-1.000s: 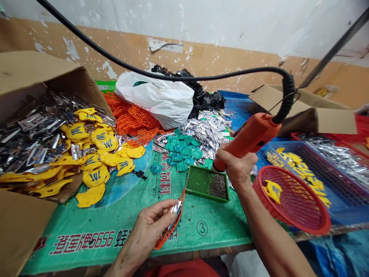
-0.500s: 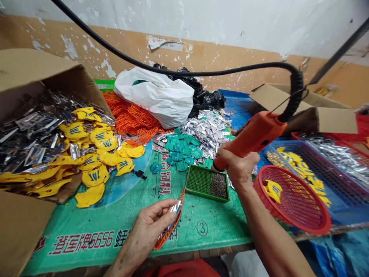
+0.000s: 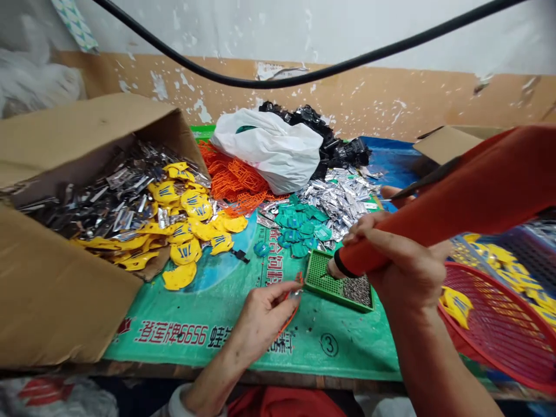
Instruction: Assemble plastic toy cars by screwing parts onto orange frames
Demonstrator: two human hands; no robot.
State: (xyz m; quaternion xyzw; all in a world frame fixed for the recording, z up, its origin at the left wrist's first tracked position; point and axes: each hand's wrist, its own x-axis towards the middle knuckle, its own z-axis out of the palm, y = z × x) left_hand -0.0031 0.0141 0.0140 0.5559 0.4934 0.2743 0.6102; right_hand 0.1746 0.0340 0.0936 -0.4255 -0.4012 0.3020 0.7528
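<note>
My left hand [image 3: 264, 315] pinches an orange plastic lattice piece [image 3: 287, 325] with a small silvery part against it; fingers hide much of both. My right hand [image 3: 403, 263] is wrapped around a red-orange electric screwdriver [image 3: 460, 200], held tilted. The screwdriver's tip points down into the gridded part of a small green tray [image 3: 316, 267]. Loose small screws [image 3: 357, 289] fill the tray's right end. Left hand and lattice piece are just left of the tray, over the green printed sheet [image 3: 351, 341].
Left stands a cardboard box [image 3: 65, 307] spilling yellow pieces [image 3: 185, 252] and silvery packets. Behind lie orange lattice pieces [image 3: 237, 179], a white bag [image 3: 271, 150], green pieces [image 3: 299, 223] and silver packets [image 3: 343, 200]. A red basket [image 3: 490, 301] stands right. A black cable [image 3: 269, 84] hangs above.
The view has swung left. The screwdriver has come closer, and its tip has moved from the tray's back edge down over the grid. My left hand has turned the lattice piece, nearer the tray.
</note>
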